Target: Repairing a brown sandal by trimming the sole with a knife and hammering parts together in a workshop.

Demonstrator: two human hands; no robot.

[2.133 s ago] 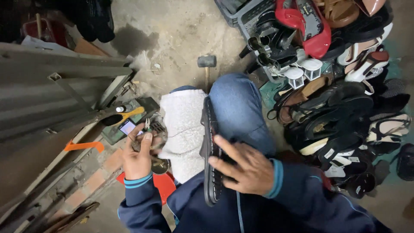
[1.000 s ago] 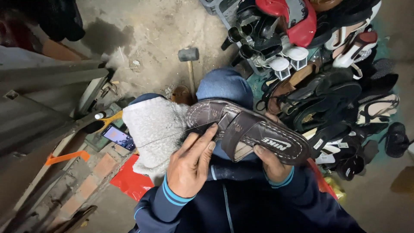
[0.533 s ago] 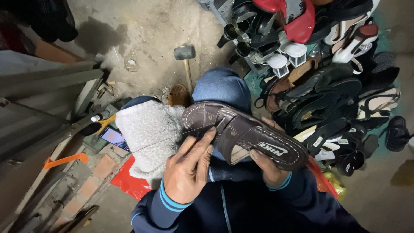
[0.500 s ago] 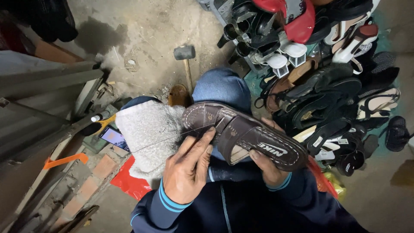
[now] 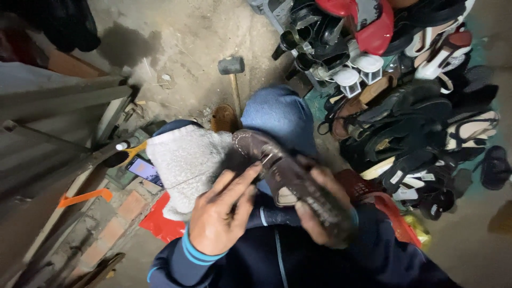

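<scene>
Both hands grip a brown sandal [image 5: 288, 184] over the person's lap: the left hand [image 5: 221, 216] at its heel end, the right hand [image 5: 320, 205] under its blurred front. A grey cloth [image 5: 184, 162] covers the left knee. On the concrete floor [image 5: 186, 37] beyond the knees lies a hammer [image 5: 232, 72], with a heap of shoes [image 5: 405, 101] to the right.

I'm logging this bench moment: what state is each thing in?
Brown sandal: held over the lap, tilted.
Left hand: fingers on the sandal's toe end.
Right hand: gripping the sandal's side.
Grey cloth: draped over the knee.
Hammer: lying on the floor.
Phone: screen lit.
</scene>
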